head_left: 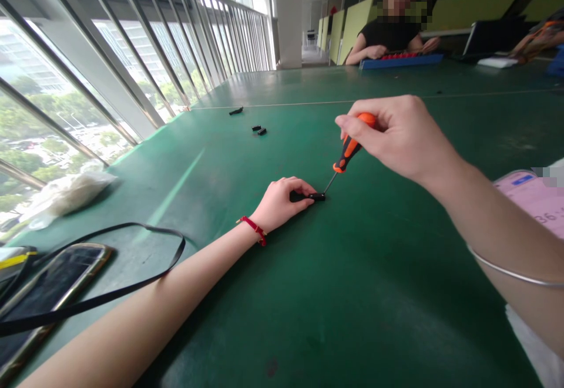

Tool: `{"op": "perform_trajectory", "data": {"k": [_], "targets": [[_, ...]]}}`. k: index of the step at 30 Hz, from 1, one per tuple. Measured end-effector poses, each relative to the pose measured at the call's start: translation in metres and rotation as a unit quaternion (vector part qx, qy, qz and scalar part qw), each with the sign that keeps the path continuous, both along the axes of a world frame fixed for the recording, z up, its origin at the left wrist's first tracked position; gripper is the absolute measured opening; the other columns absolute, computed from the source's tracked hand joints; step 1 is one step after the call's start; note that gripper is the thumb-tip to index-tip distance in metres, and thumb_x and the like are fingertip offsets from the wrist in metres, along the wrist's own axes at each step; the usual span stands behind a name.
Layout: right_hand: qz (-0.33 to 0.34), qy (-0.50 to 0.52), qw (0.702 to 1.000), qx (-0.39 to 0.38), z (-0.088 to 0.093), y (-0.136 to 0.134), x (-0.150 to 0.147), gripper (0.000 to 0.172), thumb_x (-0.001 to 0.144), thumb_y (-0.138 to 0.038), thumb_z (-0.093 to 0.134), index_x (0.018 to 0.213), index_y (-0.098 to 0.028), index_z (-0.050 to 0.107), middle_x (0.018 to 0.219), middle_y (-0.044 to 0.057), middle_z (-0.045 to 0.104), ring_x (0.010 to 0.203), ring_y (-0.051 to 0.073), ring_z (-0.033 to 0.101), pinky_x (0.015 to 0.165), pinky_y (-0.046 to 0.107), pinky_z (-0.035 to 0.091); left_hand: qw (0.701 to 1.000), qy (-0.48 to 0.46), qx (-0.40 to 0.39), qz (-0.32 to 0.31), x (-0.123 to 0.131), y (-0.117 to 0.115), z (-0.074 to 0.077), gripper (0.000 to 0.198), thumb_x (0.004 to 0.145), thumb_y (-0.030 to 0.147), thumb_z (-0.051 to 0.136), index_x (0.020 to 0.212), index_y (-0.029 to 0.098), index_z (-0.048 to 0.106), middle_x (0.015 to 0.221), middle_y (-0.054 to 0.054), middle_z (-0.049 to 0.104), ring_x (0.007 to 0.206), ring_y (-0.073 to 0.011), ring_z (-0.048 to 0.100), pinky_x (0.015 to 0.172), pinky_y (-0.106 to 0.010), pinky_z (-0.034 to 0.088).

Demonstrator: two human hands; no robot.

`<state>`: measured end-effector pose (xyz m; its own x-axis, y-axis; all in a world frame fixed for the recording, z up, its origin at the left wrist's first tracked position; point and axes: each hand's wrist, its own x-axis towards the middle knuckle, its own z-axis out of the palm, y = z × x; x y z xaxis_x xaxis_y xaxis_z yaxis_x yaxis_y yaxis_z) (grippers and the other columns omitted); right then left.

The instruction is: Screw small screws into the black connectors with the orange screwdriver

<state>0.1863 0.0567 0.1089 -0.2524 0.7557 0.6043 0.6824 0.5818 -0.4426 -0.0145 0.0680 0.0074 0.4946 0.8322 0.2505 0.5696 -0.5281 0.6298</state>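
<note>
My left hand [284, 200] rests on the green table, pinching a small black part [317, 196] between thumb and fingers. My right hand [399, 132] is wrapped round the top of an orange and black screwdriver [350, 147]. The screwdriver leans, and its thin metal shaft runs down to the right end of the black part. Whether the tip sits in a screw is too small to tell. Farther back lie two small black pieces [259, 130] close together and another thin black piece [236, 111].
At the left are a phone [53, 300], a black strap [176, 253] looping by my forearm, and a plastic bag [70, 194]. A metal railing [145, 0] lines that side. Across the table a person [392, 30] sits behind a blue tray [400, 61]. Pink paper [524, 191] lies right.
</note>
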Motion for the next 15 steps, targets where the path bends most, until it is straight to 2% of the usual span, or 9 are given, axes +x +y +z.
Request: {"op": "perform_trajectory", "data": {"k": [2,4,6,8,9,10,12,13,15], "targets": [[-0.003,0.001,1.0,-0.014,0.0022,-0.0011,0.001,0.006,0.077,-0.022,0.055,0.071,-0.021,0.055,0.053,-0.003,0.047,0.051,0.011,0.042,0.052,0.028,0.029,1.0,0.001,0.0,0.0,0.0,0.0002,-0.0001,0.014,0.078,0.02,0.062,0.089,0.018,0.07,0.087,-0.002,0.067,0.082,-0.0144,0.06,0.077,-0.026,0.048],[-0.007,-0.008,1.0,-0.027,0.0036,-0.0016,0.0019,0.008,0.075,-0.017,0.055,0.081,-0.022,0.057,0.056,-0.004,0.049,0.052,0.011,0.042,0.052,0.028,0.028,1.0,0.002,0.001,-0.002,-0.0002,0.0004,-0.0003,0.014,0.079,0.022,0.062,0.09,0.018,0.07,0.088,-0.002,0.067,0.082,-0.0144,0.06,0.077,-0.026,0.049],[-0.018,-0.027,0.999,-0.025,0.0044,-0.0014,0.0028,0.006,0.08,-0.022,0.054,0.077,-0.022,0.059,0.052,-0.004,0.045,0.049,0.01,0.037,0.051,0.028,0.025,1.0,0.002,0.002,-0.004,-0.0005,0.0006,-0.0005,0.014,0.079,0.022,0.061,0.09,0.018,0.07,0.088,-0.002,0.068,0.082,-0.0143,0.061,0.077,-0.026,0.049],[-0.03,-0.044,0.998,-0.019,0.0046,-0.0005,0.0041,0.025,0.085,-0.032,0.051,0.065,-0.021,0.06,0.046,-0.003,0.04,0.044,0.009,0.03,0.05,0.029,0.022,1.0,0.001,0.003,-0.005,-0.0008,0.0005,-0.0006,0.014,0.079,0.023,0.061,0.09,0.018,0.07,0.088,-0.002,0.068,0.082,-0.0143,0.061,0.077,-0.026,0.049],[-0.029,-0.047,0.998,-0.02,0.0047,0.0,0.0049,0.029,0.086,-0.034,0.051,0.062,-0.021,0.061,0.045,-0.003,0.039,0.044,0.009,0.028,0.049,0.029,0.021,1.0,0.001,0.002,-0.004,-0.001,0.0005,-0.0006,0.014,0.079,0.023,0.061,0.09,0.019,0.07,0.088,-0.002,0.068,0.082,-0.0144,0.061,0.077,-0.026,0.049],[-0.023,-0.047,0.998,-0.022,0.0046,0.0004,0.0058,0.027,0.085,-0.033,0.053,0.063,-0.021,0.062,0.045,-0.003,0.041,0.043,0.009,0.029,0.049,0.029,0.022,1.0,0.001,0.002,-0.004,-0.0011,0.0004,-0.0006,0.014,0.079,0.023,0.061,0.09,0.019,0.07,0.088,-0.002,0.068,0.081,-0.0144,0.061,0.077,-0.026,0.049],[-0.001,-0.041,0.999,-0.026,0.0045,0.0009,0.0076,0.008,0.081,-0.026,0.058,0.076,-0.023,0.063,0.051,-0.003,0.048,0.046,0.01,0.035,0.05,0.028,0.026,1.0,0.002,0.002,-0.005,-0.0012,0.0003,-0.0004,0.014,0.08,0.023,0.061,0.09,0.019,0.07,0.088,-0.002,0.068,0.081,-0.0145,0.061,0.077,-0.026,0.049],[0.011,-0.038,0.999,-0.027,0.0045,0.0009,0.0083,0.004,0.079,-0.024,0.06,0.083,-0.024,0.062,0.054,-0.004,0.05,0.048,0.011,0.038,0.051,0.028,0.027,1.0,0.003,0.003,-0.005,-0.0013,0.0003,-0.0002,0.014,0.08,0.023,0.061,0.09,0.019,0.07,0.088,-0.002,0.068,0.082,-0.0145,0.061,0.077,-0.026,0.049],[0.018,-0.043,0.999,-0.022,0.0046,0.0005,0.0092,0.007,0.081,-0.027,0.06,0.087,-0.025,0.06,0.056,-0.004,0.05,0.049,0.012,0.039,0.051,0.028,0.028,1.0,0.005,0.004,-0.006,-0.0013,0.0003,-0.0001,0.014,0.08,0.023,0.061,0.09,0.019,0.07,0.088,-0.002,0.068,0.082,-0.0145,0.061,0.077,-0.026,0.049]]}}
